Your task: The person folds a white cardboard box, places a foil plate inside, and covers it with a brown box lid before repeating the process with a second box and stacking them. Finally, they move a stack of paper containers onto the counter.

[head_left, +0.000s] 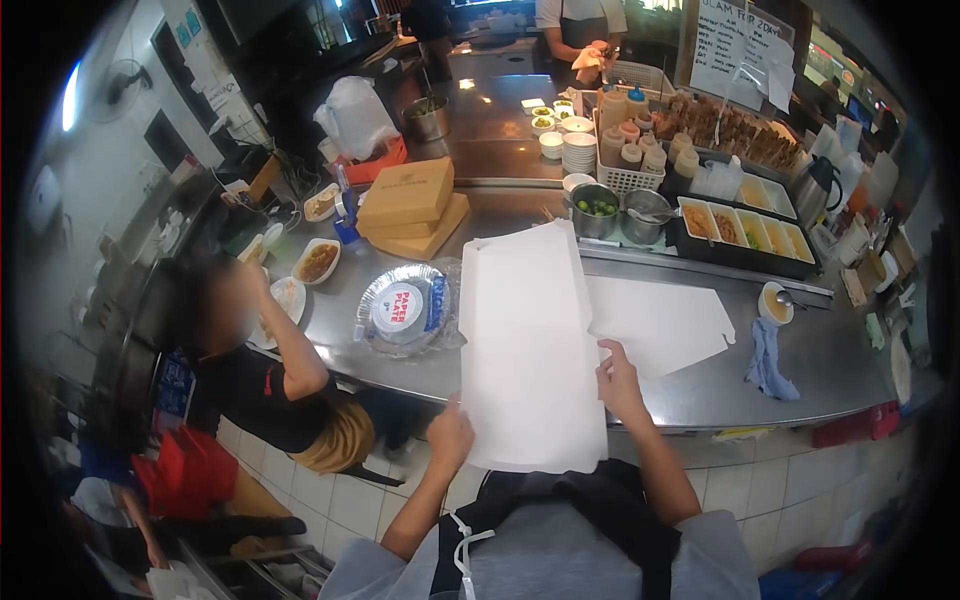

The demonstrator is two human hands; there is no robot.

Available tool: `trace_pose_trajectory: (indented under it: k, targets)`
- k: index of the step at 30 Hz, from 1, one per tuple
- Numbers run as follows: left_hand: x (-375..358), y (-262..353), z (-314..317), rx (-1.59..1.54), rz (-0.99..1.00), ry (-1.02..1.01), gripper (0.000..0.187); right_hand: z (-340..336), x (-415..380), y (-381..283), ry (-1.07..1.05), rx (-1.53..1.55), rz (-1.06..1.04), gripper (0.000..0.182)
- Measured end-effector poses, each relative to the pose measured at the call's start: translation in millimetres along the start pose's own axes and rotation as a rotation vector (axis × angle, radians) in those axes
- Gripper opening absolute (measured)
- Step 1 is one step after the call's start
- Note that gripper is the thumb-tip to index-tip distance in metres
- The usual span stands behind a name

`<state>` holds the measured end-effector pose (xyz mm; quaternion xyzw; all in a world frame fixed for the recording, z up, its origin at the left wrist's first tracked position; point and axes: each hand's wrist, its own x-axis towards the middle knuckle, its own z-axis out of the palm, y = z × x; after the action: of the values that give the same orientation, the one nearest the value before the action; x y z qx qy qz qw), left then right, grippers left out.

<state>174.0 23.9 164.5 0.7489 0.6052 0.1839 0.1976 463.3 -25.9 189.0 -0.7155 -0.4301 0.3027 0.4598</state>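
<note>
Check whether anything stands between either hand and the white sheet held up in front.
Nothing visible does: left hand and right hand are already at the white sheet's side edges. The flat sheet lies beyond, not between.

One head-worn camera looks forward and steeply down.

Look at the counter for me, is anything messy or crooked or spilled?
Yes, a little. The blue cloth lies crumpled near the edge of the counter, not folded flat. The top brown box sits crooked on the bottom box, so their sides don't line up. I can't see any spill.
</note>
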Motion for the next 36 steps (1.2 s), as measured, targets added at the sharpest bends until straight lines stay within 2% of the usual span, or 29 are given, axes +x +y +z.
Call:
trace_pose_trajectory:
  k: [1,2,4,6,8,10,12,13,15,17,19,21,23,25,29,31,32,34,36]
  targets:
    - [2,-9,0,-0.02,0.062,0.114,0.037,2,-9,0,0.028,-0.02,-0.059,0.029]
    - [5,-18,-1,-0.023,0.061,0.109,0.037,5,-17,1,0.028,-0.024,-0.054,0.029]
    - [25,-16,-15,-0.054,0.183,0.161,0.034,7,-31,-1,0.098,-0.133,-0.402,0.028]
    - [58,-10,-23,-0.092,0.336,0.237,0.032,-1,-47,-10,0.042,-0.17,-0.332,0.027]
    - [109,-2,-19,-0.153,0.614,0.308,0.033,-3,-60,-8,0.0,-0.207,-0.3,0.025]
    - [137,40,-34,-0.146,0.576,0.046,0.035,0,-77,-15,0.004,-0.208,-0.274,0.025]
    - [157,71,-33,-0.081,0.608,-0.106,0.039,9,-94,-13,-0.203,-0.234,-0.176,0.036]
    - [151,82,-29,-0.085,0.61,-0.104,0.039,17,-100,-7,-0.201,-0.238,-0.177,0.036]
    - [132,100,-20,0.126,0.877,0.163,0.046,31,-99,14,-0.287,-0.464,-0.299,0.053]
    - [100,82,-20,0.047,0.783,-0.13,0.054,34,-84,24,-0.323,-0.521,-0.24,0.058]
    - [75,49,-16,0.124,0.7,-0.386,0.05,32,-70,14,-0.416,-0.705,-0.112,0.064]
    - [69,9,1,0.033,0.737,-0.505,0.04,30,-52,-7,-0.464,-0.797,-0.098,0.063]
    - [71,-5,17,-0.049,0.787,-0.427,0.035,39,-43,-10,-0.517,-0.9,-0.086,0.062]
    - [71,-8,22,-0.133,0.837,-0.344,0.03,60,-27,4,-0.221,-0.747,-0.736,0.054]
    - [80,4,19,-0.161,0.837,-0.243,0.028,103,7,9,-0.25,-0.561,-0.727,0.043]
    - [90,5,18,-0.144,0.854,-0.191,0.027,115,29,24,-0.416,-0.422,-0.571,0.035]
    - [99,-1,20,-0.155,0.793,-0.195,0.023,119,39,34,-0.416,-0.423,-0.573,0.035]
    - [108,-11,24,-0.166,0.733,-0.202,0.019,118,52,45,-0.563,-0.237,-0.472,0.032]
    - [113,-14,29,-0.438,0.498,-0.23,0.01,114,58,46,-0.585,-0.205,-0.39,0.031]
